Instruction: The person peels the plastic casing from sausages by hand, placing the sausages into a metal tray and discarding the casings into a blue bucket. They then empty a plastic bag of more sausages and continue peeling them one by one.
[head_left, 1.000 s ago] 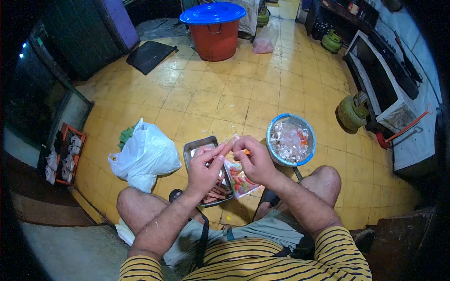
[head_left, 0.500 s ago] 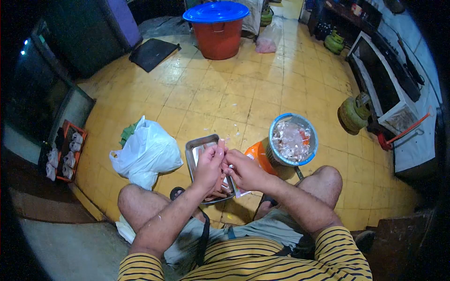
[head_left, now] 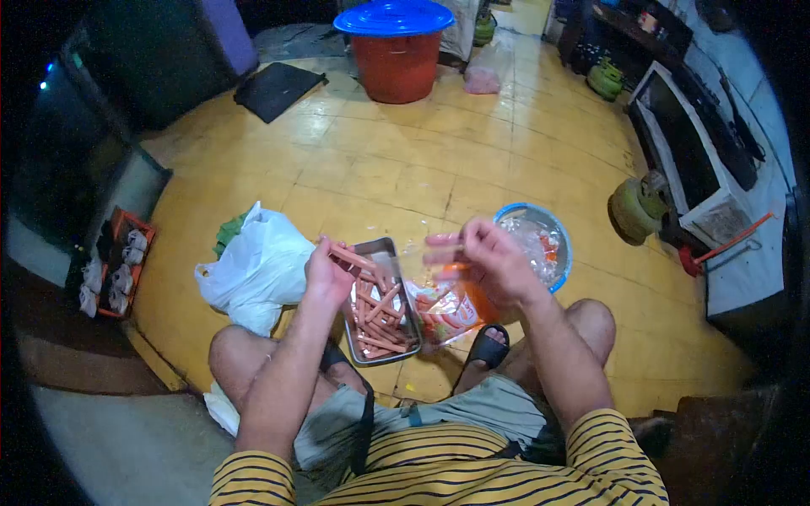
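Item: sausage [head_left: 356,257], slim, pinkish-brown, smooth; pinched between the thumb and fingers of the left hand [head_left: 327,274], over the upper left edge of the tray.
Item: sausages [head_left: 380,319], same colour, slender, heaped crosswise in a rectangular metal tray [head_left: 413,325].
Item: right hand [head_left: 494,260], fingers loosely spread, above the packet (motion blur hides whether any film clings to it).
Surface: yellow tiled floor [head_left: 384,181], worn, with pale scraps beyond the tray.
Room: white plastic bag [head_left: 260,266] left of the tray; blue-rimmed container [head_left: 568,244] of clear wrappers on the right; red tub [head_left: 395,72] with blue lid; green gas cylinder [head_left: 637,207]; dark mat [head_left: 278,88].
Labels: orange-and-white packet [head_left: 451,312] beside the tray, printed with sausages; its lettering is too small and blurred to read.
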A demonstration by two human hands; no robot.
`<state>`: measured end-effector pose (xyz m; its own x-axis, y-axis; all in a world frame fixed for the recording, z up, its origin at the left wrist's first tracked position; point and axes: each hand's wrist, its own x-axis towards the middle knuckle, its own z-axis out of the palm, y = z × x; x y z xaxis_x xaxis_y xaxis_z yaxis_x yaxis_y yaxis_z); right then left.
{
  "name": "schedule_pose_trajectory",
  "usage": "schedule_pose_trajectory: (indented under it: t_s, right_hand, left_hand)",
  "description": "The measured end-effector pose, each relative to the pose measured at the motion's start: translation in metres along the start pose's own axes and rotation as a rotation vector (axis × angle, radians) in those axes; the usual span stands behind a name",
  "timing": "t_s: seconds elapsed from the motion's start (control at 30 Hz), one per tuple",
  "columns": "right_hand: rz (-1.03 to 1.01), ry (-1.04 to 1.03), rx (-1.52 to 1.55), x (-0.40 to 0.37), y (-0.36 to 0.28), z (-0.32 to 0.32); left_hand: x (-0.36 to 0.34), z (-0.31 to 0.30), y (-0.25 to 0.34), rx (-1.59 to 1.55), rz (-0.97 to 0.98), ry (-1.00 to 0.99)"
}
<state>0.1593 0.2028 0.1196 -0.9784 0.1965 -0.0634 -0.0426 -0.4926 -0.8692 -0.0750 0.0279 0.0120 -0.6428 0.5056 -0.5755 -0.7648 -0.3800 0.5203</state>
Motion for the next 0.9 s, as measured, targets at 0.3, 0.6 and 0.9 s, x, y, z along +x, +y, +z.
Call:
schedule_pose_trajectory:
  t_s: [0.3, 0.6, 0.9]
  right_hand:
    - [-0.389, 0.892, -0.416, -0.023, -0.051, -0.13]
    - [0.018, 0.889, -1.768, 0.005, 0.007, -0.125]
    - [0.638, -0.265, -1.703, 0.045, 0.243, -0.137]
  left_hand:
    - [0.03, -0.041, -0.045, 1.237, 0.545, -0.037]
    - [0.031, -0.074, -0.066, 1.839, 0.497, -0.161]
    - [-0.04, 0.03, -0.016, 1.704, 0.688, -0.478]
